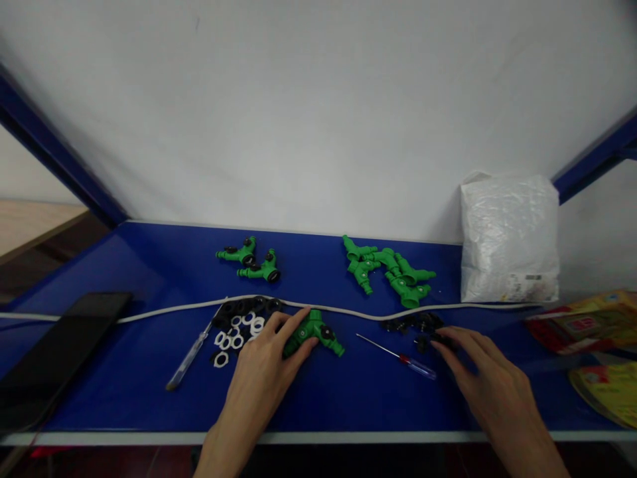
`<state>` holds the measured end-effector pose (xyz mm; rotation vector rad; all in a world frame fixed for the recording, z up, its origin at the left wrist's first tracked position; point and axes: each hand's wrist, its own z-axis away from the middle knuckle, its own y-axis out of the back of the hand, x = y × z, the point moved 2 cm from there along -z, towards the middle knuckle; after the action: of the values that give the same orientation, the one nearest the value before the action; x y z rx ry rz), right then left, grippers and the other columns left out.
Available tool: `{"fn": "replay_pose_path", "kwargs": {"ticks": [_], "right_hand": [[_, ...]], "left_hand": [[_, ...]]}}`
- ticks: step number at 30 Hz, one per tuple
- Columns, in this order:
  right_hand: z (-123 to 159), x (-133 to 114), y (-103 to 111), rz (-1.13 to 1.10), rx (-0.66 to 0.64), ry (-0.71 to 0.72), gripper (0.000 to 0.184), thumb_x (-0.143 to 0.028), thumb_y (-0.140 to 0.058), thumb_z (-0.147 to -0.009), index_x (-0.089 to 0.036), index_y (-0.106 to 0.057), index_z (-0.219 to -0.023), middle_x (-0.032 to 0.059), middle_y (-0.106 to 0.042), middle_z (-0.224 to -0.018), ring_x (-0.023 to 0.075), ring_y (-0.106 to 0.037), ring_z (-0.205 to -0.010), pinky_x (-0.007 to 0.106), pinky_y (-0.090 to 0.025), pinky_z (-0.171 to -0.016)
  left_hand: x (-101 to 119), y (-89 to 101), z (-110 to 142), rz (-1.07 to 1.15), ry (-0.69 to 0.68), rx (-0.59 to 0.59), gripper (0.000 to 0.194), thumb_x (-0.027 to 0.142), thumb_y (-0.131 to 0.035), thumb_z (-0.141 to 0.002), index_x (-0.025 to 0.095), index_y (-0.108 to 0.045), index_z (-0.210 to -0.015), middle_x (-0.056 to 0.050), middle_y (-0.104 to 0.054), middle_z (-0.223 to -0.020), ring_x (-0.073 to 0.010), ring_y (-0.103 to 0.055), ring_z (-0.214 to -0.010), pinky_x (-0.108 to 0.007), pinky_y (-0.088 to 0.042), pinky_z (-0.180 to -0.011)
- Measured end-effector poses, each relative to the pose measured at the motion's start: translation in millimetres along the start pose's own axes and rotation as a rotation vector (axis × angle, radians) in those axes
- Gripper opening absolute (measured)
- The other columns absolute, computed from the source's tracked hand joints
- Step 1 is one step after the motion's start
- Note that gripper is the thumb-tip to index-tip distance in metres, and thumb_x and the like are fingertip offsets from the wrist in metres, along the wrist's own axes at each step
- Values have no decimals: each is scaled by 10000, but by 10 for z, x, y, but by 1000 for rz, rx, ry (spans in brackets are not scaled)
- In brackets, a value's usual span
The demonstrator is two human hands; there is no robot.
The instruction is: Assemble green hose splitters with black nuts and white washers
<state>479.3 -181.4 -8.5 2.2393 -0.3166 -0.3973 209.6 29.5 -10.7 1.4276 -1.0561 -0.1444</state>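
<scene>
My left hand point(269, 362) is closed around a green Y-shaped hose connector point(314, 325), which rests on the blue table. A black knob shows on the connector's right branch. At the right, my right hand point(480, 372) reaches into a pile of small black parts point(423, 323), thumb and index finger pinched on a small black part point(444, 340) that the fingers partly hide. A screwdriver with a red and clear handle point(417, 367) lies between the hands. White ring nuts point(237, 341) and black rings point(243, 305) are gathered just left of my left hand.
Two green connectors with black knobs point(263, 271) lie at the back left, several plain ones point(408, 289) at back right. A white cable point(189, 307) crosses the table. Another screwdriver point(186, 362), a black phone-like slab point(64, 358), a white plastic package point(510, 239) and colourful packets point(587, 325) lie around.
</scene>
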Motion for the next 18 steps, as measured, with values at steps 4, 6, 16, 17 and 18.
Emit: {"fn": "replay_pose_path", "kwargs": {"ticks": [4, 6, 16, 17, 18], "right_hand": [[-64, -237, 124, -221, -42, -245, 470, -663, -591, -918, -245, -745, -1068, 52, -783, -963, 223, -725, -718, 373, -598, -739], [-109, -387, 155, -384, -53, -355, 423, -630, -694, -850, -248, -771, -1015, 49, -787, -943, 237, -738, -773, 369, -607, -760], [-139, -999, -136, -1320, -196, -905, 316, -407, -916, -694, -228, -822, -936, 87, -816, -957, 276, -785, -863, 437, -640, -865], [-132, -1036, -158, -1371, -209, -917, 299, -399, -919, -693, -229, -821, -920, 85, -814, -955, 275, -784, -862, 447, -638, -873], [-125, -1066, -176, -1412, -219, -929, 288, -392, -923, -690, -231, -818, -904, 81, -812, -953, 274, -783, -866, 456, -636, -880]], "left_hand": [[-6, -5, 3, 9, -5, 5, 445, 380, -621, -977, 342, -594, -1419, -30, -685, -1164, -180, -739, -810, -300, -606, -772], [-7, -5, 7, 15, -10, 8, 446, 382, -620, -978, 342, -592, -1421, -30, -683, -1160, -176, -737, -806, -294, -603, -771], [22, 21, 8, 32, -3, -2, 439, 380, -635, -972, 339, -604, -1407, -28, -679, -1137, -176, -736, -814, -287, -596, -745], [22, 21, 7, 33, -3, 0, 439, 379, -635, -973, 339, -602, -1409, -29, -678, -1141, -179, -736, -822, -294, -598, -759], [21, 20, 6, 34, -2, -2, 441, 379, -635, -974, 340, -599, -1412, -29, -676, -1146, -181, -736, -831, -302, -600, -775]]}}
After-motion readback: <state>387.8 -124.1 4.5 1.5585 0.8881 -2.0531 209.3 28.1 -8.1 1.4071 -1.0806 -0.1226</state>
